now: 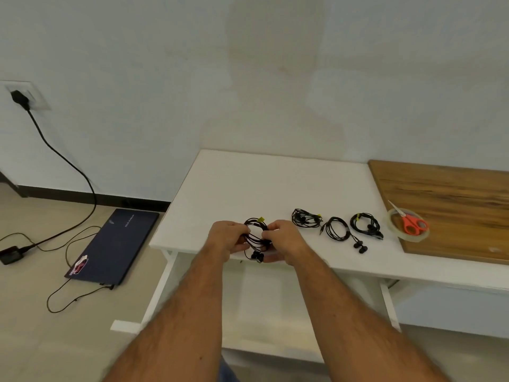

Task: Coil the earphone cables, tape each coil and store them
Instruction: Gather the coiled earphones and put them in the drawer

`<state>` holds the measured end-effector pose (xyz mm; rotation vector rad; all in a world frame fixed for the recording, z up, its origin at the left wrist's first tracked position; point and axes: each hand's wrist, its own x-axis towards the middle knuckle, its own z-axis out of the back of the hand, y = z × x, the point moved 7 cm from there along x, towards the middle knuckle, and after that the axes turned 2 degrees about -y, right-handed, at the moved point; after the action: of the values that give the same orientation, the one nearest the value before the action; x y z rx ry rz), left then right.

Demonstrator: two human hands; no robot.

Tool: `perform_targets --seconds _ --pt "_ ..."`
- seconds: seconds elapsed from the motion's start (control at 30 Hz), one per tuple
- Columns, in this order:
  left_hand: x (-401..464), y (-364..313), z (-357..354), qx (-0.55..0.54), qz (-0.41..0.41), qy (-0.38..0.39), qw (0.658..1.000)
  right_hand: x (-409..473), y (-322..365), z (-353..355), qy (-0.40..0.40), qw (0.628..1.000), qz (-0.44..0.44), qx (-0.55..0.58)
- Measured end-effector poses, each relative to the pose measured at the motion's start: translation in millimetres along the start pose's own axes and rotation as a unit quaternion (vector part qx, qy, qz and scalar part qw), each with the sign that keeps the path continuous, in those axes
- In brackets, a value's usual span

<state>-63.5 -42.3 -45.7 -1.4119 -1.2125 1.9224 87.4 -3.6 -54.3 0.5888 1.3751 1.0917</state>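
A black earphone coil (256, 233) with a yellow tag at its top is held over the front edge of the white table (248, 183). My left hand (228, 238) grips its left side and my right hand (286, 238) grips its right side; the earbuds hang below between the hands. Three more black earphone coils lie in a row to the right: one (305, 218), a second (338, 229) with plug and earbuds trailing out, and a third (366, 225) with a yellow tag. A clear tape roll (396, 232) and orange-handled scissors (413, 223) sit at the wooden board's near corner.
A wooden board (454, 197) covers the table's right part. On the floor to the left lie a closed dark laptop (113, 246), its power brick (11, 253) and loose cables running up to a wall socket (24, 96). The wall stands right behind the table.
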Motion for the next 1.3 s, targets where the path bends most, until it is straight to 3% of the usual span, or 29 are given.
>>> perform_targets --seconds 0.4,0.63,1.03,1.3 --pt "-58.2 53.8 0.4 0.091 0.103 -0.025 0.99 -73.5 -63.6 9.4 0.03 0.992 -0.088 0.089" --pt "-31.5 97.5 -16.2 0.138 0.161 -0.01 0.977 -55.8 -122.4 10.9 0.022 0.985 -0.145 0.09" --pt "57.7 184.4 -58.7 0.145 0.228 0.026 0.962 39.9 -179.6 24.0 0.031 0.979 -0.18 -0.091" --pt "115.6 207.2 -62.4 0.231 0.145 0.008 0.962 100.8 -215.6 3.6 0.041 0.96 -0.152 -0.233"
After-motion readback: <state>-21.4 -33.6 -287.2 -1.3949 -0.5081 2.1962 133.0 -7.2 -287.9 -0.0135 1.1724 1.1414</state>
